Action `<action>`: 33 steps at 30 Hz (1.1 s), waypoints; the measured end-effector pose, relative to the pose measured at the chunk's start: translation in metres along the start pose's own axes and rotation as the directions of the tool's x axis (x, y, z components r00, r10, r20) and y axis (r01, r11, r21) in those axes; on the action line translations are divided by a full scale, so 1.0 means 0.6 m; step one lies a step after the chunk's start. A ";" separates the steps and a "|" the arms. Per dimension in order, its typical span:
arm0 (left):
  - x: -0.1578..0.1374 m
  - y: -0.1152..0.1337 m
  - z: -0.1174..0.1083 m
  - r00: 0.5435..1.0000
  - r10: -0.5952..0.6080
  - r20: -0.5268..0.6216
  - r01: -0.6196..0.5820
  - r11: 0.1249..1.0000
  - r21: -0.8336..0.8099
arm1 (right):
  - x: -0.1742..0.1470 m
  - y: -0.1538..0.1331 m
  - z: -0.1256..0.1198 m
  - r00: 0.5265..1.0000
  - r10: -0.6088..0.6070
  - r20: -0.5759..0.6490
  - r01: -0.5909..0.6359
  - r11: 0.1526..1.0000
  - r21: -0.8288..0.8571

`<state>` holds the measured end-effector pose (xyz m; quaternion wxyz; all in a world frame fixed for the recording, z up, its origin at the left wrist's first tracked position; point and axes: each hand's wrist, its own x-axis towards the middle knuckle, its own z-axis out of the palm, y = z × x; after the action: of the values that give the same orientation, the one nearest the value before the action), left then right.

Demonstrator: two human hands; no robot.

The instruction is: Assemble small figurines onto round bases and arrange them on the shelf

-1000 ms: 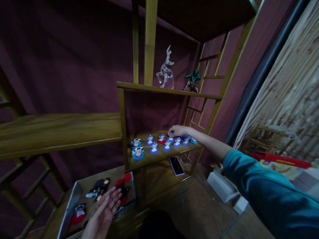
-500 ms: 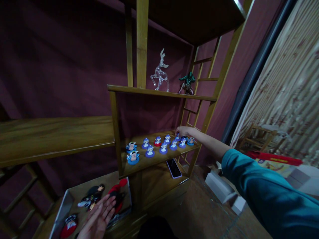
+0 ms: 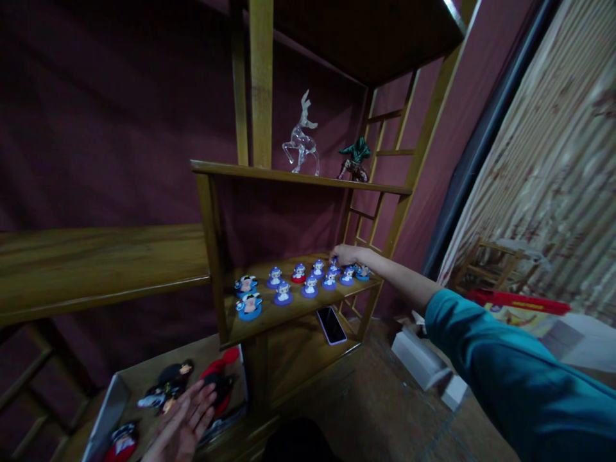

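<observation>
My right hand (image 3: 347, 254) reaches to the back of the middle shelf. Its fingers are closed around the top of a small purple-based figurine (image 3: 333, 265), partly hidden by the hand. Around it stand several similar white-and-purple figurines (image 3: 310, 287), and one has a red base (image 3: 299, 274). Two blue-based figurines (image 3: 249, 307) are at the shelf's left end, and another blue one (image 3: 362, 273) is at the right end. My left hand (image 3: 185, 417) is held palm up with fingers apart, holding nothing, over a cardboard box (image 3: 126, 378) of loose figurines.
A clear deer figure (image 3: 303, 142) and a green crouching figure (image 3: 356, 159) stand on the upper shelf (image 3: 269, 174). A phone (image 3: 332, 325) lies on the board below the figurines. White boxes (image 3: 418, 359) sit on the floor at right, near a wooden chair (image 3: 500, 260).
The whole view has shifted slightly, so the shelf and figurines appear a little farther left. My right hand stays at the same figurine, and my left hand remains over the box.
</observation>
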<state>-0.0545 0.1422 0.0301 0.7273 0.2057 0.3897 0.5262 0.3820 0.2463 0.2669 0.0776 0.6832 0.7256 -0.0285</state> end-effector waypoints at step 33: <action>-0.011 0.012 -0.011 0.995 0.027 -0.092 -0.034 0.996 -0.081 | -0.140 0.018 -0.018 0.941 0.079 -0.330 0.010 0.965 0.261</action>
<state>-0.0652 0.1379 0.0334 0.7085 0.1575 0.3971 0.5617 0.3965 0.1659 0.2909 -0.1373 0.6948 0.7060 -0.0039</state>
